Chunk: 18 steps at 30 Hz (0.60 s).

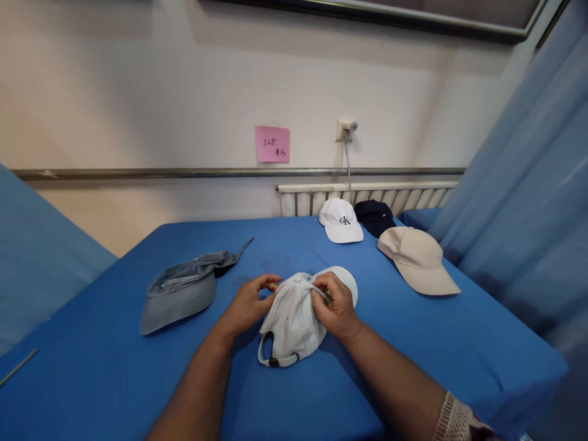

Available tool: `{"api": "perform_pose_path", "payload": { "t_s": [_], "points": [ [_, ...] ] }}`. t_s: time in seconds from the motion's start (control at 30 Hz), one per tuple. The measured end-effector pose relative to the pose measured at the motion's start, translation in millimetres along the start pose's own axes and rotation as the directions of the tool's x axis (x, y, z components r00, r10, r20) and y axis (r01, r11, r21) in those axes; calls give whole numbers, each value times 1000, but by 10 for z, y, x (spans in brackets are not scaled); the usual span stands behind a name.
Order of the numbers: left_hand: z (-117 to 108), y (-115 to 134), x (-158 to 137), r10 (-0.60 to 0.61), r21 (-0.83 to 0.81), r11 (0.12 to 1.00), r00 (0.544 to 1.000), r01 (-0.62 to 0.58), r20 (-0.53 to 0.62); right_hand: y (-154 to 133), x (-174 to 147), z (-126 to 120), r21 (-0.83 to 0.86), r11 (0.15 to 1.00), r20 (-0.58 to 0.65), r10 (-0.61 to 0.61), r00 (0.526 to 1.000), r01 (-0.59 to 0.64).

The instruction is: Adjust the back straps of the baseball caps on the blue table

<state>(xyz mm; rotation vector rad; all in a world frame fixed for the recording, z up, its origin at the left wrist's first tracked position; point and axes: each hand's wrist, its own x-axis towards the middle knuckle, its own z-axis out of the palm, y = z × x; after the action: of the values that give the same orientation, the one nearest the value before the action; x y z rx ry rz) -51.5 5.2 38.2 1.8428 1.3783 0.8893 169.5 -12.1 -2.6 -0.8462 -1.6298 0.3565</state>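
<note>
A pale, whitish baseball cap [294,315] lies on the blue-covered table in front of me, its brim pointing away to the right and its back strap toward me. My right hand [337,304] pinches a fold of the crown near the brim. At the crown's left side is my left hand [252,304], thumb and forefinger curved apart at the fabric's edge. Left of it rests a grey-blue cap [181,294] with a loose strap sticking up. To the right are a beige cap [419,257], a white cap with dark letters [340,220] and a dark navy cap [374,215].
The blue table [184,386] meets the wall, where a radiator [316,199] and a metal rail [184,173] run. A pink note [272,144] and a socket with a plug [345,130] are above. Blue curtains [528,202] hang at both sides. A thin stick [18,367] lies at left.
</note>
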Motion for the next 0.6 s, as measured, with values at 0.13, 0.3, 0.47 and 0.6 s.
{"api": "perform_pose_path", "payload": {
  "t_s": [0.13,0.3,0.47,0.6],
  "points": [
    [17,-16,30,13,94,995,968,11,-250,0,17,-14,-12,1000,-14,8,1000,-8],
    [54,-97,71,5,127,991,917,49,-399,-10,24,-2,-9,1000,3,-26,1000,26],
    [69,-136,72,10,144,988,891,62,-454,32,32,23,-70,997,-65,-16,998,11],
    [28,-84,54,-48,79,991,844,106,-534,124,106,-79,-160,987,-260,-17,965,-26]
  ]
}}
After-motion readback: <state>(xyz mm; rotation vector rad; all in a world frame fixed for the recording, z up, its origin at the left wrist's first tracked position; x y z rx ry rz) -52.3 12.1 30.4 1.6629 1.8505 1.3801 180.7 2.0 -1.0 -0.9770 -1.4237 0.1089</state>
